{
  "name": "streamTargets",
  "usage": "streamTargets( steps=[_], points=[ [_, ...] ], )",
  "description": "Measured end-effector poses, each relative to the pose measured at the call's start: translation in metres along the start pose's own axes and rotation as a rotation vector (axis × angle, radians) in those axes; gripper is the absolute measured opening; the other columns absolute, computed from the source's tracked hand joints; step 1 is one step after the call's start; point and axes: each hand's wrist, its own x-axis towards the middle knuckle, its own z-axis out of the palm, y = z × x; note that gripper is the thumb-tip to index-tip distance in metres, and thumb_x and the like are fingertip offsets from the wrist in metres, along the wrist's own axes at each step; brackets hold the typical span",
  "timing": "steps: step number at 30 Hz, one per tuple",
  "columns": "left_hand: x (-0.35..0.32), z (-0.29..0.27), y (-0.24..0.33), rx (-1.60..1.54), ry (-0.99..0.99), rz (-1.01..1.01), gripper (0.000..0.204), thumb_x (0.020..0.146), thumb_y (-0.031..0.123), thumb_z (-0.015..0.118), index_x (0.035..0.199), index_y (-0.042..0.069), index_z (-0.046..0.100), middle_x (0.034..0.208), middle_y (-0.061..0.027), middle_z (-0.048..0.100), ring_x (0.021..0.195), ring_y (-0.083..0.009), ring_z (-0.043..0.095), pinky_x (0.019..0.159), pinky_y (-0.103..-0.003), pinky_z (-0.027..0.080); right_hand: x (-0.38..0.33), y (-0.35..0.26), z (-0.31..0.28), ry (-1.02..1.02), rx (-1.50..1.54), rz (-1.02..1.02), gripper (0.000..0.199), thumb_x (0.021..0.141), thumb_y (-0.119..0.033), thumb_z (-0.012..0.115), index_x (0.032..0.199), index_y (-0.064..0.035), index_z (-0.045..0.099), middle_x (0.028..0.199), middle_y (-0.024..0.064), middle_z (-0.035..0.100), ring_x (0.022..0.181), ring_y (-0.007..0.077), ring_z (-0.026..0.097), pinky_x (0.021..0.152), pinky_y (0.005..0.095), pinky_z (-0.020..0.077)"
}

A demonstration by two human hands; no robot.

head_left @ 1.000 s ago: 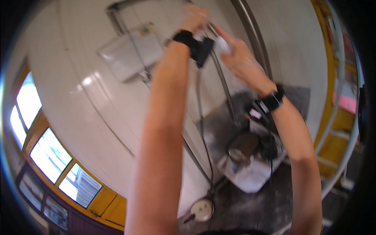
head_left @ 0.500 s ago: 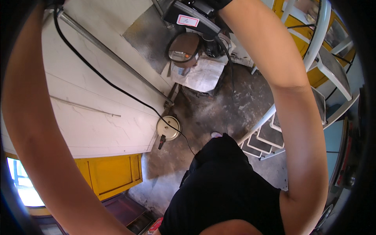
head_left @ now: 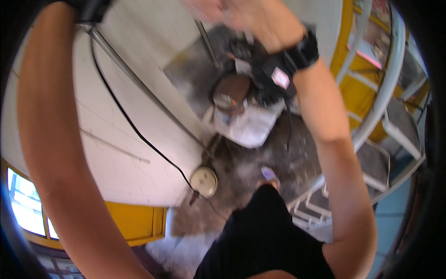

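Observation:
Both my arms are raised toward the top of the head view. My right hand [head_left: 227, 11] is smeared by motion and partly cut off at the upper edge, near the white wall [head_left: 153, 32]; whether it holds anything does not show. Strapped to that wrist is a black device [head_left: 274, 79] with a small pink-edged label and a hanging cable. My left hand lies beyond the upper left edge. At that wrist a black device [head_left: 95, 10] shows, close to the top of a metal pipe [head_left: 139, 83] that slants along the wall, and a black cable [head_left: 123, 111] loops down from there.
Below stands a low support covered by a white sheet [head_left: 253, 123], bearing a brown rounded object [head_left: 231, 92]. A round cream lid or pot [head_left: 204, 181] sits by the wall's foot. Stairs with a pale rail [head_left: 390, 93] rise at the right. A yellow cabinet [head_left: 134, 221] is lower left.
My right hand and its wrist device have come down into view, with the forearm turned leftward. The left arm has shifted slightly right. The view has tilted, and a foot shows more.

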Motion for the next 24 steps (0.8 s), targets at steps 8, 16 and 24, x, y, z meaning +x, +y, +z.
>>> streamTargets(
  steps=[8, 16, 24],
  points=[
    [0.099, 0.084, -0.091, 0.662, -0.239, -0.535, 0.016, 0.065, 0.024, 0.072, 0.075, 0.014, 0.066, 0.083, -0.0106, 0.064, 0.089, -0.0284, 0.061, 0.079, -0.041, 0.045, 0.098, 0.011, -0.151, 0.001, 0.066, 0.222, 0.064, 0.091, -0.041, 0.062, 0.147, -0.0287, 0.032, 0.069, -0.0013, 0.048, 0.042, 0.0055, 0.033, 0.034, 0.0210, 0.0227],
    [0.209, 0.108, -0.137, 0.923, -0.311, -0.843, 0.009, 0.065, 0.024, 0.075, 0.071, 0.018, 0.075, 0.073, -0.0023, 0.070, 0.081, -0.0226, 0.068, 0.071, -0.041, 0.041, 0.168, -0.013, -0.264, 0.051, -0.102, 0.229, 0.068, 0.093, -0.047, 0.056, 0.150, -0.0273, 0.026, 0.062, -0.0026, 0.042, 0.042, 0.0068, 0.030, 0.035, 0.0235, 0.0227],
    [0.237, 0.117, -0.209, 0.207, 0.212, -1.069, 0.018, 0.079, 0.014, 0.057, 0.073, 0.008, 0.072, 0.073, -0.0162, 0.068, 0.075, -0.0268, 0.070, 0.067, -0.039, 0.054, 0.198, -0.022, -0.287, 0.120, -0.124, 0.215, 0.062, 0.095, -0.047, 0.054, 0.149, -0.0294, 0.029, 0.063, -0.0038, 0.041, 0.045, 0.0068, 0.030, 0.041, 0.0237, 0.0249]
  ],
)
